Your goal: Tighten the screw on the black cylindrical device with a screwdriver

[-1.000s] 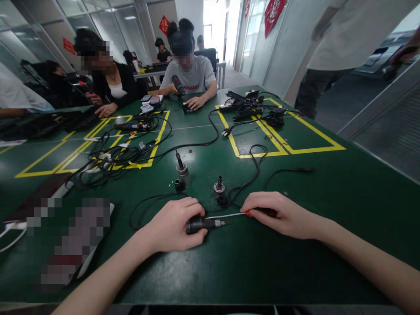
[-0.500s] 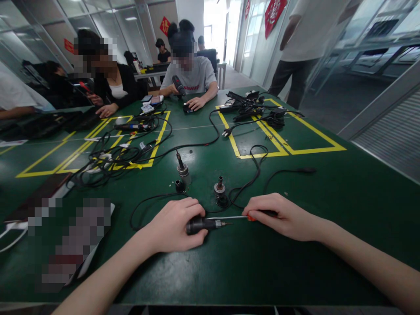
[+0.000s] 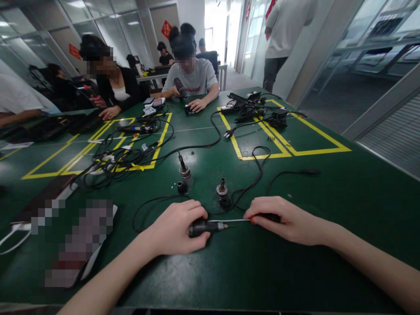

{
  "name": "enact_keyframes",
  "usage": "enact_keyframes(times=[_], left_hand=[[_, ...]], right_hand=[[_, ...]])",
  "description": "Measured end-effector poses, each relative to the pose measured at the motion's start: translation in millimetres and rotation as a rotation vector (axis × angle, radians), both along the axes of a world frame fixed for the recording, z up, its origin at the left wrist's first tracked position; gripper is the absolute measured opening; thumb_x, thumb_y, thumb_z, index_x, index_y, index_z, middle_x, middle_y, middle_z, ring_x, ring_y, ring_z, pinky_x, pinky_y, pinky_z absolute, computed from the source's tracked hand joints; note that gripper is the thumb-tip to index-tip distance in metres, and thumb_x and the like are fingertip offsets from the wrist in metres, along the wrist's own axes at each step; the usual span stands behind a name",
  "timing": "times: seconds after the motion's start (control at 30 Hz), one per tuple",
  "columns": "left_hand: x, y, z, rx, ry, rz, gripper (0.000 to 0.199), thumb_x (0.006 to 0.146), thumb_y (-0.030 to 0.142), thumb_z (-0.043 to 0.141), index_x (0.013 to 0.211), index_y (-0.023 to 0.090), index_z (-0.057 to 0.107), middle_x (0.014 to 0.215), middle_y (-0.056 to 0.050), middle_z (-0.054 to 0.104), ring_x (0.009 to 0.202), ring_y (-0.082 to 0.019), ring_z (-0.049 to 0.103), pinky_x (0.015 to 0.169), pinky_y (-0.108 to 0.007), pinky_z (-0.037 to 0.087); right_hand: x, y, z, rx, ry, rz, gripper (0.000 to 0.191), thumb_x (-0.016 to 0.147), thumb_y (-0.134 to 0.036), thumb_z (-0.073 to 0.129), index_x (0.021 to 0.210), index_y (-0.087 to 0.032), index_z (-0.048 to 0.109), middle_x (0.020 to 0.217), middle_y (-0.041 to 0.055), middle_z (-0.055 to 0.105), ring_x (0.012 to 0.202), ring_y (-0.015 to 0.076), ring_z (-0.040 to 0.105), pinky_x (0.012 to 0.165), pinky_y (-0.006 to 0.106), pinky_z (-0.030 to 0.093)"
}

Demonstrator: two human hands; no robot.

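Wrapped round a dark cylindrical power-tool body (image 3: pixel 204 226) is my left hand (image 3: pixel 179 227); a thin metal shaft sticks out of the tool's right end. My right hand (image 3: pixel 278 218) is closed on a screwdriver (image 3: pixel 253 219) with an orange-and-black handle. Its long metal blade points left, along the far side of the tool, and its tip is hidden near my left fingers. Beyond the hands, a metal gear assembly with a shaft (image 3: pixel 185 173) stands upright beside a small black collar (image 3: pixel 181 187). Another round metal part (image 3: pixel 222 189) stands near a black ring (image 3: pixel 225 202).
A black cable (image 3: pixel 259 170) loops behind my right hand. Tangled cables (image 3: pixel 105 162) lie at the left, and more black tools and plugs (image 3: pixel 249 109) pile up inside yellow tape. A blurred flat object (image 3: pixel 82 240) lies at left. Across the table a person (image 3: pixel 190 78) holds a drill (image 3: pixel 180 86).
The whole view has shifted slightly, so the table's contents sit a little lower and to the right. Both hands keep their holds. The standing person in the background has moved left.
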State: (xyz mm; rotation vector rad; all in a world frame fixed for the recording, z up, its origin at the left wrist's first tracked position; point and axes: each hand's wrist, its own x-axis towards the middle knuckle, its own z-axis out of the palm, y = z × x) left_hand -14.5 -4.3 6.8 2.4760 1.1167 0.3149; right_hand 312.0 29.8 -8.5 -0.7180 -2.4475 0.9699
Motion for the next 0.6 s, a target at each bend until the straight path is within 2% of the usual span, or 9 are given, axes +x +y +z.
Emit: enact_keyframes(times=[0.27, 0.6], left_hand=[[-0.1, -0.3, -0.7, 0.024, -0.015, -0.014, 0.013, 0.087, 0.025, 0.074, 0.096, 0.022, 0.065, 0.088, 0.001, 0.067, 0.076, -0.018, 0.064, 0.068, -0.028, 0.045], [-0.2, 0.2, -1.9, 0.005, -0.011, 0.002, 0.013, 0.086, 0.027, 0.073, 0.096, 0.022, 0.067, 0.089, -0.001, 0.069, 0.078, -0.019, 0.065, 0.069, -0.029, 0.044]], right_hand=[[-0.5, -1.3, 0.5, -0.021, 0.031, -0.001, 0.016, 0.109, -0.031, 0.065, 0.112, -0.02, 0.076, 0.102, 0.0084, 0.077, 0.088, 0.0196, 0.073, 0.079, 0.03, 0.058], [-3.0, -2.5, 0.6, 0.004, -0.059, -0.028, 0.032, 0.115, -0.034, 0.05, 0.108, -0.02, 0.077, 0.087, 0.0054, 0.078, 0.073, 0.0187, 0.07, 0.071, 0.029, 0.053]])
